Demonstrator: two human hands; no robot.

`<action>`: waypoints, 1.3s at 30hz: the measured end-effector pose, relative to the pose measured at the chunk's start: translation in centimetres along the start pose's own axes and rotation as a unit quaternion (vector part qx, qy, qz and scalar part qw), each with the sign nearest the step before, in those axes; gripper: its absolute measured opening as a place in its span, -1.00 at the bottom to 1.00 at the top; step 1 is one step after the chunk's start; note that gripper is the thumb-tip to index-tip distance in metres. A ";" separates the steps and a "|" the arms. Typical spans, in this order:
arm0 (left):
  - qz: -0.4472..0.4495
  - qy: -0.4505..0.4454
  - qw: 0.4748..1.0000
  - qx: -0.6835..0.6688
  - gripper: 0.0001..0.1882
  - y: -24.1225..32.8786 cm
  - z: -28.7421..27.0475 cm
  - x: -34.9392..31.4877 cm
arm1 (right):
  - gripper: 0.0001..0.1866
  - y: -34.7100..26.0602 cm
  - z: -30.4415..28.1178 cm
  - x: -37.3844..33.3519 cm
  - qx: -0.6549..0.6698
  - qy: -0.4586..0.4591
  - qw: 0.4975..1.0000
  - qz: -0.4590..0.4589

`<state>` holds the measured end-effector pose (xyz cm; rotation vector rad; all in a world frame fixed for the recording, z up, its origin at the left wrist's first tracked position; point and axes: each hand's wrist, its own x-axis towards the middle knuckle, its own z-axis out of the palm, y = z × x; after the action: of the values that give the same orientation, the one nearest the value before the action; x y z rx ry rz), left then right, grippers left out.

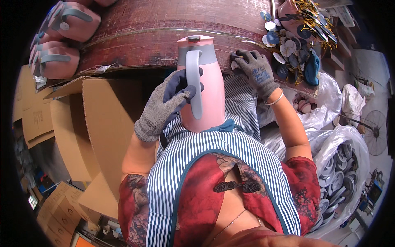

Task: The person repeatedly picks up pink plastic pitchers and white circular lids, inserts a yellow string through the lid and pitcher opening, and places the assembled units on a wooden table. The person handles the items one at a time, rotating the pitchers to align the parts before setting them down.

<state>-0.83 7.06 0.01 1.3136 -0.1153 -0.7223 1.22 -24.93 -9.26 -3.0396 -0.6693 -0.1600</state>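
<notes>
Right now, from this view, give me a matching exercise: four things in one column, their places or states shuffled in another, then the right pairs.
Things:
1. Jug
2. Right hand
3. Tags
4. Grey parts

Places and states:
A. Heaped in a clear bag
B. Pink, upper part grey, with the left hand at its handle
C. Gloved, at the near edge of the table
D. Round, piled at the table's right end

Pairs: 1-B, 2-C, 3-D, 4-A
</notes>
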 end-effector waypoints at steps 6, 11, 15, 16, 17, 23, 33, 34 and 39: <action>0.011 -0.002 1.000 -0.025 -0.47 -0.7 0.0 0.0 | -0.70 -0.4 -3.2 -0.7 0.454 0.061 0.868 0.193; 0.044 -0.054 0.995 -0.077 -0.42 -1.7 -1.3 0.0 | -0.81 -4.6 -4.5 -1.0 0.809 0.131 0.487 0.301; 0.033 -0.005 0.999 -0.041 -0.44 -2.5 -1.9 0.0 | -0.77 -8.8 -4.4 -0.9 0.844 0.103 0.448 0.277; 0.022 0.029 0.999 0.013 -0.49 -2.9 -2.0 0.3 | -0.76 -9.5 -4.0 -0.6 0.827 0.125 0.470 0.283; 0.045 0.043 0.996 0.058 -0.49 -3.1 -2.1 0.5 | -0.75 -9.8 -3.8 -0.4 0.808 0.120 0.504 0.280; 0.098 0.077 0.965 0.231 -0.51 -2.2 -1.6 1.6 | -0.74 -11.5 -5.2 0.8 0.691 0.141 0.670 0.233; -0.044 0.032 0.955 -0.292 -0.60 -1.0 -3.0 0.9 | -0.83 -9.6 -4.2 0.0 0.890 0.099 0.345 0.280; 0.015 -0.056 0.941 -0.333 -0.60 -1.1 -3.9 0.5 | -0.82 -9.4 -4.6 0.0 0.893 0.092 0.337 0.282; 0.145 -0.027 0.925 -0.349 -0.73 -1.0 -3.7 3.9 | -0.77 -8.0 -7.3 3.5 0.625 0.204 0.746 0.106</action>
<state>3.47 7.96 -3.16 0.5749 -0.0818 -0.4746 0.32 -16.52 -1.57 -1.6499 -0.1945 -0.2293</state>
